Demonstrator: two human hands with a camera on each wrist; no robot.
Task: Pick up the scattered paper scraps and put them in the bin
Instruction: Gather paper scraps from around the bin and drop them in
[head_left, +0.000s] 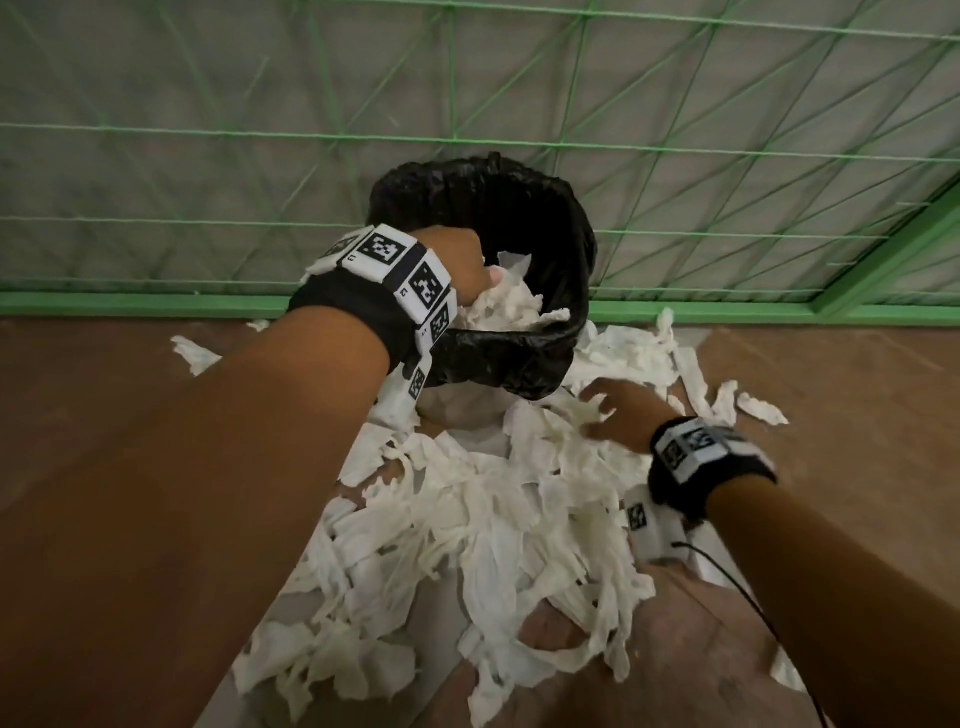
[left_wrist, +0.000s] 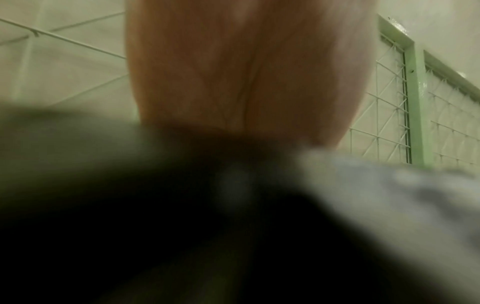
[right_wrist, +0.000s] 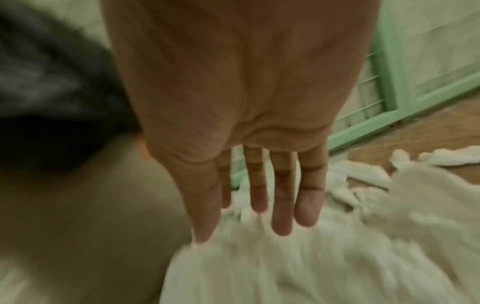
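Observation:
A white bin (head_left: 462, 410) lined with a black bag (head_left: 519, 358) stands on the floor, with white paper scraps (head_left: 511, 304) in its mouth. My left hand (head_left: 470, 267) is bent down into the opening and grips a wad of those scraps; its fingers are mostly hidden. In the left wrist view only the palm (left_wrist: 246, 82), blurred black bag (left_wrist: 130, 226) and paper (left_wrist: 389, 195) show. A big pile of scraps (head_left: 493, 519) lies in front of the bin. My right hand (head_left: 597, 410) is over it, fingers (right_wrist: 281, 205) straight, tips touching the pile (right_wrist: 311, 267) beside the bin (right_wrist: 78, 205).
A green wire-mesh fence (head_left: 467, 135) with a green base rail (head_left: 156, 304) runs right behind the bin. The floor (head_left: 857, 389) is brown. Stray scraps lie left (head_left: 195, 353) and right (head_left: 761, 408) of the bin. A thin black cable (head_left: 737, 587) trails from my right wrist.

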